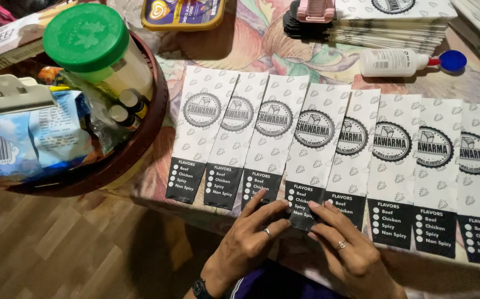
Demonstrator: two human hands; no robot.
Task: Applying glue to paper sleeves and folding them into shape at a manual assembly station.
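White paper bags lie flat in a long row on the table, each one a little over the next, with a round black stamp on top and a black end at the bottom. Both hands are at the near edge of the table, on the black end of one bag in the middle of the row. The left hand lies flat with its fingers spread a bit and pressed down on the bag. The right hand pinches the bottom edge of the same bag with its fingertips, just beside the left hand. Each hand has a ring. Farther back, a white glue bottle lies on its side, and its blue cap sits just beside its tip. A stack of more bags sits behind it. On the left stands a round brown basket with a green-lidded jar and snack packets in it.
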